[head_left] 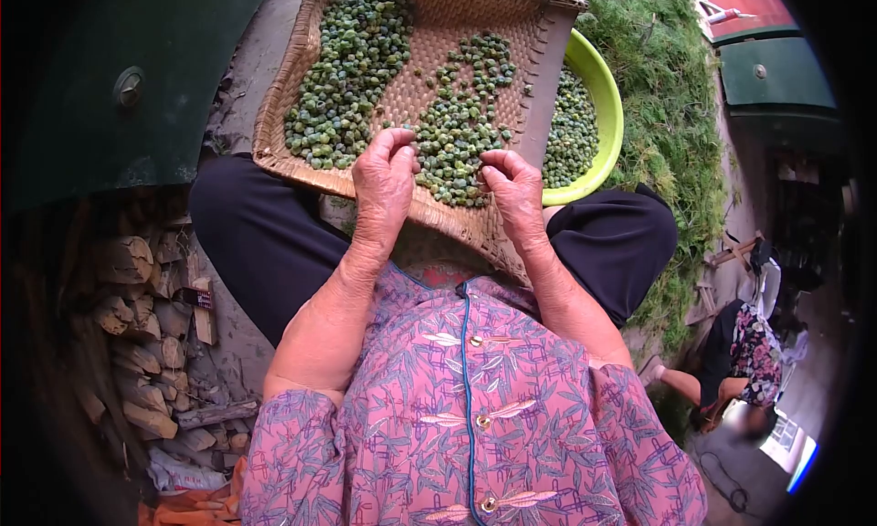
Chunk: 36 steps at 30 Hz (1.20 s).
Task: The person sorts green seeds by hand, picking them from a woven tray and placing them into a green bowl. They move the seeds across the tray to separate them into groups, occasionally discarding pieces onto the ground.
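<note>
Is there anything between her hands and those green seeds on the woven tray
Nothing visible. Both the left hand and the right hand already rest with fingertips in the green seeds on the woven tray.

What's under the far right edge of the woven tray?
A lime-green bowl holding more green seeds sits beneath the woven tray. The tray covers the bowl's left part, so its fill there is hidden.

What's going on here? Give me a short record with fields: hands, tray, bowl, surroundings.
left hand: left hand rests on the green seeds, fingers bent
right hand: right hand pinches at the same pile
tray: woven tray on the lap, seeds in two heaps
bowl: green bowl behind tray, holding more seeds
surroundings: stacked firewood, another person sitting nearby
</note>
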### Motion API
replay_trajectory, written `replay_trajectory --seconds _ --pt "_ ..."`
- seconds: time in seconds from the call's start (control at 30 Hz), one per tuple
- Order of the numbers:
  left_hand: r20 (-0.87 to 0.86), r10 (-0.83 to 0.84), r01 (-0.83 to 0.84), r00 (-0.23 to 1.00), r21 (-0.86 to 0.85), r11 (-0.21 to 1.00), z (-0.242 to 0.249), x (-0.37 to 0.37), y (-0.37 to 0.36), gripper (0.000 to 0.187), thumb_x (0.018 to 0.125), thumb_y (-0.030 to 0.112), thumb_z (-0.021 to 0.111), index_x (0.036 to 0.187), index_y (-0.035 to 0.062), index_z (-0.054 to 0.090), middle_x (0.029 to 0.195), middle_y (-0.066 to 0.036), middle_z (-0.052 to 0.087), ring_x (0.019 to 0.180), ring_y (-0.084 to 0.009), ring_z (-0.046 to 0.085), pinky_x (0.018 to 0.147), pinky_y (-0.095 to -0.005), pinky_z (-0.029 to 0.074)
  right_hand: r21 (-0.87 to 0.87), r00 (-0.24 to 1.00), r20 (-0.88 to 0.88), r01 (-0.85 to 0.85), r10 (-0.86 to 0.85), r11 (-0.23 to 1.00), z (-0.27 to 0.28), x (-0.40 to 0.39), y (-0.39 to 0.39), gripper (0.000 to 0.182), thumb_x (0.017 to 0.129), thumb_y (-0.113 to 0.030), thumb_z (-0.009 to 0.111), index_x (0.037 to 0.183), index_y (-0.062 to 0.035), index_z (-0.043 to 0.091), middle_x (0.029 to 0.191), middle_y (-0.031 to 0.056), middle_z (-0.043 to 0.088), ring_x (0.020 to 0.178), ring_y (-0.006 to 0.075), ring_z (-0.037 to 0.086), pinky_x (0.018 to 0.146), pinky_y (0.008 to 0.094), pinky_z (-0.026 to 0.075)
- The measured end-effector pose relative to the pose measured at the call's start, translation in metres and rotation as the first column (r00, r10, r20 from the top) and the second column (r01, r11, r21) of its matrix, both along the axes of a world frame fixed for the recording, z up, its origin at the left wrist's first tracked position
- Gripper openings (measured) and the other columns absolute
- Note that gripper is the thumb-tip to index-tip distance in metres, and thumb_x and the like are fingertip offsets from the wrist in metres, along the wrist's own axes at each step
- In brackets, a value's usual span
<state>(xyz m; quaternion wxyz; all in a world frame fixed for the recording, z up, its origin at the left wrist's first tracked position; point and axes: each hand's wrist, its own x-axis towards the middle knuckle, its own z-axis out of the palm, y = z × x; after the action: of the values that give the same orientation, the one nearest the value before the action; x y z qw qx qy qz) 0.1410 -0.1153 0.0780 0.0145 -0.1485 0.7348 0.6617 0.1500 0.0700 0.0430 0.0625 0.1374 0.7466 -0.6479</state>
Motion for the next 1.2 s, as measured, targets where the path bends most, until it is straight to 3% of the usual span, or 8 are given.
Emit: replay_trajectory --seconds 0.07,0.13,0.17,0.23,0.43,0.67,0.9,1.2 --pt "-0.282 -0.022 -0.096 0.959 -0.396 0.913 -0.005 -0.005 -0.014 0.014 0.083 0.002 0.056 0.096 0.0005 0.061 0.086 -0.011 0.064 0.076 -0.0228 0.064 0.066 -0.0337 0.051 0.027 0.999 -0.033 -0.02 0.021 0.999 -0.005 -0.003 0.003 0.022 0.083 0.002 0.056 0.104 0.0032 0.062 0.088 0.0045 0.063 0.074 0.0091 0.059 0.062 0.022 0.048" --pt "-0.264 -0.01 -0.132 0.964 -0.514 0.848 -0.002 -0.004 -0.019 0.011 0.081 0.005 0.056 0.091 0.0052 0.062 0.084 -0.012 0.063 0.081 -0.0281 0.061 0.071 -0.0392 0.047 0.127 0.998 -0.066 -0.01 0.019 0.992 -0.006 -0.005 0.003 0.022 0.082 0.001 0.057 0.104 0.0024 0.063 0.089 0.0053 0.064 0.076 0.0114 0.06 0.067 0.0233 0.048" --pt "-0.26 -0.098 -0.117 0.961 -0.699 0.706 -0.005 -0.003 -0.022 0.012 0.081 0.005 0.055 0.09 0.007 0.063 0.083 -0.01 0.063 0.081 -0.0268 0.061 0.073 -0.0384 0.046 0.128 0.997 -0.068 -0.013 0.022 0.992 -0.001 -0.006 0.0 0.022 0.082 0.001 0.057 0.104 0.0024 0.063 0.089 0.0053 0.064 0.076 0.0114 0.06 0.067 0.0233 0.048" --pt "-0.105 -0.23 0.008 0.968 -0.898 0.44 -0.014 -0.002 -0.02 0.012 0.08 0.009 0.053 0.086 0.0118 0.063 0.08 -0.007 0.063 0.079 -0.0264 0.059 0.074 -0.0403 0.042 0.43 0.947 -0.257 -0.069 0.195 0.9 0.012 -0.008 -0.008 0.02 0.079 0.001 0.057 0.097 -0.0006 0.065 0.089 0.0124 0.065 0.085 0.0226 0.063 0.078 0.0303 0.048" --pt "-0.134 -0.255 -0.009 0.958 -0.899 0.437 -0.021 -0.003 -0.015 0.007 0.071 0.006 0.058 0.076 0.0109 0.056 0.074 -0.005 0.059 0.077 -0.0244 0.06 0.066 -0.039 0.043 0.625 0.847 -0.324 -0.142 0.421 0.767 -0.001 -0.014 -0.021 0.017 0.076 0.0 0.058 0.092 -0.0035 0.063 0.089 0.0127 0.06 0.086 0.0313 0.057 0.077 0.0385 0.047" --pt "-0.126 -0.285 0.008 0.95 -0.905 0.426 -0.015 -0.003 -0.013 0.004 0.073 0.007 0.056 0.073 0.0101 0.054 0.072 -0.007 0.059 0.072 -0.0247 0.06 0.064 -0.0393 0.044 0.842 0.71 -0.239 -0.189 0.663 0.506 -0.005 -0.026 -0.026 0.015 0.075 -0.009 0.063 0.089 -0.0086 0.064 0.093 0.009 0.056 0.09 0.0283 0.052 0.076 0.0385 0.044" --pt "-0.154 -0.277 -0.013 0.948 -0.892 0.451 -0.018 -0.005 -0.013 0.005 0.074 0.005 0.053 0.072 0.0096 0.054 0.07 -0.007 0.058 0.071 -0.025 0.06 0.061 -0.0388 0.043 0.696 0.856 -0.329 -0.065 0.398 0.715 -0.012 -0.07 -0.022 0.01 0.073 -0.008 0.067 0.082 -0.0061 0.065 0.083 0.0106 0.056 0.085 0.0291 0.054 0.074 0.0388 0.044" --pt "-0.128 -0.28 0.004 0.951 -0.904 0.427 -0.015 -0.007 -0.011 0.005 0.075 0.008 0.052 0.072 0.0092 0.055 0.069 -0.006 0.057 0.07 -0.0236 0.06 0.06 -0.0381 0.044 0.841 0.829 -0.221 -0.105 0.514 0.531 -0.034 -0.14 -0.04 0.018 0.075 -0.009 0.066 0.092 -0.0116 0.065 0.084 0.0109 0.054 0.087 0.0299 0.055 0.074 0.0398 0.045"
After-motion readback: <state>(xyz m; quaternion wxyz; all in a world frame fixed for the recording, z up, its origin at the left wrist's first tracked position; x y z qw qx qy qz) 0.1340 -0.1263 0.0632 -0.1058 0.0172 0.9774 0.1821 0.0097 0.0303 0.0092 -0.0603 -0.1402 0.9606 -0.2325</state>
